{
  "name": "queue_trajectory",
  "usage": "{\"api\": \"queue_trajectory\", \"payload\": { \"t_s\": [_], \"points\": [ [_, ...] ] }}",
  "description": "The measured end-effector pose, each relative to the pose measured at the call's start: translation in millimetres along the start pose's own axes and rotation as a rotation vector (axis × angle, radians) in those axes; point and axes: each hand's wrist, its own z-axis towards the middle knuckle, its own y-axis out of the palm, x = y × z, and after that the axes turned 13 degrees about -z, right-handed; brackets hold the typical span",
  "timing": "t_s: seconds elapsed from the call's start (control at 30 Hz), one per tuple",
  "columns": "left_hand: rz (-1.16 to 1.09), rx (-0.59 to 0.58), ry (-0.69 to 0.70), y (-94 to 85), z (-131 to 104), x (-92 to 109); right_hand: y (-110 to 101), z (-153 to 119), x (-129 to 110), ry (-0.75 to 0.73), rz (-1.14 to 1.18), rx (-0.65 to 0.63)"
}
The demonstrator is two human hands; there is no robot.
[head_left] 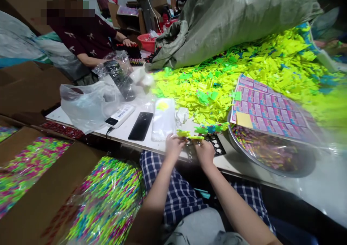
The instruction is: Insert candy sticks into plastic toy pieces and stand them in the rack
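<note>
At the table's front edge, my left hand (175, 146) is closed, its fingertips pinching a small bright yellow plastic piece (183, 133). My right hand (205, 151) is just beside it, fingers bent around the end of another thin yellow piece (196, 137). The exact shape of both pieces is blurred. Under and beside my right hand lies a black plate with round holes (218, 145), partly covered by the hand. Just beyond my fingers is a row of yellow, blue and green pieces (213, 129).
A heap of yellow-green pieces (217, 89) spreads behind, under a grey sack (238, 24). Right stands a metal basin (244, 153) beneath printed sheets (267, 106). Left lie a phone (140, 126), power bank (120, 116) and plastic bags (88, 102). Filled cartons (51, 187) stand lower left; a co-worker (84, 39) sits opposite.
</note>
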Motion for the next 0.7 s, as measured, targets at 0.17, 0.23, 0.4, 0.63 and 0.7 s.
{"api": "queue_trajectory", "payload": {
  "t_s": [0.17, 0.23, 0.4, 0.63, 0.7],
  "points": [
    [0.004, 0.006, 0.021, -1.0, 1, 6, -5, 5, 2, -0.001, 0.064, -0.031],
    [-0.014, 0.030, 0.021, -1.7, 0, 8, -6, 5, 3, 0.014, 0.064, -0.034],
    [-0.089, 0.153, -0.043, -4.2, -6, 3, -3, 5, 3, -0.007, -0.056, -0.052],
    [-0.234, 0.268, -0.144, -5.9, -9, 3, -2, 13, -3, -0.062, -0.120, -0.066],
    [-0.300, 0.289, -0.152, -6.1, -9, 7, -2, 14, -5, -0.050, -0.126, -0.077]
  ]
}}
